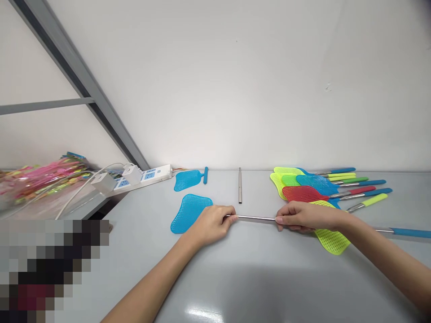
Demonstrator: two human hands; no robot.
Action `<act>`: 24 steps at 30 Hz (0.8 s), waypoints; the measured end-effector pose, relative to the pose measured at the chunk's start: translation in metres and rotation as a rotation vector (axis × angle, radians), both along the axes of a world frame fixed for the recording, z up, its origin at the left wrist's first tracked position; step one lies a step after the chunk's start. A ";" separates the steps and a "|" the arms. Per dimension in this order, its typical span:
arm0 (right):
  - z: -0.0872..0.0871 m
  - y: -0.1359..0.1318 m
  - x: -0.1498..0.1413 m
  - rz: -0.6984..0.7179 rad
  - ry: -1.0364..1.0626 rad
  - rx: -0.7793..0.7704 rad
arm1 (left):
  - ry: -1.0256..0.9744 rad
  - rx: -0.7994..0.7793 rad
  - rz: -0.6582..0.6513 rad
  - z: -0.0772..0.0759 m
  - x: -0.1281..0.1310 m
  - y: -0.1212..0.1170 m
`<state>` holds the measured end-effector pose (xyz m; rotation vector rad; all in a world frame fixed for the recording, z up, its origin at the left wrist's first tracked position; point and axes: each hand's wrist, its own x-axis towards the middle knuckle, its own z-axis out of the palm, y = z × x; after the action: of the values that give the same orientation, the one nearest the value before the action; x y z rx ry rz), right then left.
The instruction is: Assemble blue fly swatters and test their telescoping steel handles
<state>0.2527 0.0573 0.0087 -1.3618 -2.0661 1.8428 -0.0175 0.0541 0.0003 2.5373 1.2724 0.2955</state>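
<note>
My left hand (211,223) is closed on the blue fly-swatter head (188,212) where it meets a thin metal telescopic rod (256,218). My right hand (307,216) is closed round the same rod further right. The rod runs on to the right behind my right forearm and ends in a blue handle (411,233). Both hands rest low over the grey table (256,269).
A second blue swatter head (188,179) and a short collapsed metal rod (240,185) lie behind. A pile of several coloured fly swatters (319,188) lies at the right, a yellow-green one (332,240) under my right wrist. A white power strip (141,176) and packaged swatters (40,177) sit at left.
</note>
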 end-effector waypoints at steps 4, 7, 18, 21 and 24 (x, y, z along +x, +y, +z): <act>-0.001 0.000 -0.002 -0.015 -0.011 -0.032 | 0.016 0.028 0.013 -0.003 0.002 -0.001; -0.001 0.001 -0.002 -0.029 -0.016 -0.047 | 0.024 0.052 0.010 -0.005 0.003 -0.002; -0.004 0.002 -0.002 -0.110 -0.024 -0.109 | 0.045 0.073 0.012 -0.007 0.005 -0.005; -0.005 0.001 -0.002 -0.118 -0.022 -0.105 | 0.044 0.074 0.015 -0.007 0.005 -0.006; -0.005 0.002 -0.002 -0.112 -0.026 -0.109 | 0.042 0.067 0.018 -0.007 0.005 -0.005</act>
<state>0.2509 0.0591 0.0034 -1.5012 -1.8837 1.9266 -0.0120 0.0489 -0.0066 2.6020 1.3220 0.2949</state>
